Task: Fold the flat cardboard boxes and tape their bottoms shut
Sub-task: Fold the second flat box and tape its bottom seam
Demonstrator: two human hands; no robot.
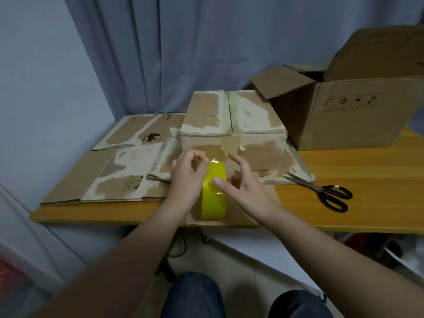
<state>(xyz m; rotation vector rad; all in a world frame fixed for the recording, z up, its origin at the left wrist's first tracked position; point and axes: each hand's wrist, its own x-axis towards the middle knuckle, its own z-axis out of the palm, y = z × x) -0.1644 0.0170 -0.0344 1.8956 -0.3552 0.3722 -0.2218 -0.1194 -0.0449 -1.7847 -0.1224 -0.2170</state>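
Starting the tape, by the look of it.
Left grip point(188, 172) pinches loose end point(214, 160); right grip point(243, 180) clasps tape roll point(213, 203) steady; box point(259, 138) just beyond.

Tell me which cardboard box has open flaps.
The large brown cardboard box at far right; the smaller middle box has its flaps closed, and the left boxes lie flat.

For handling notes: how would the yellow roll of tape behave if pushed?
The yellow roll of tape is upright on edge, so it would probably roll or topple. Its glossy surface looks slippery; the ring seems stiff.
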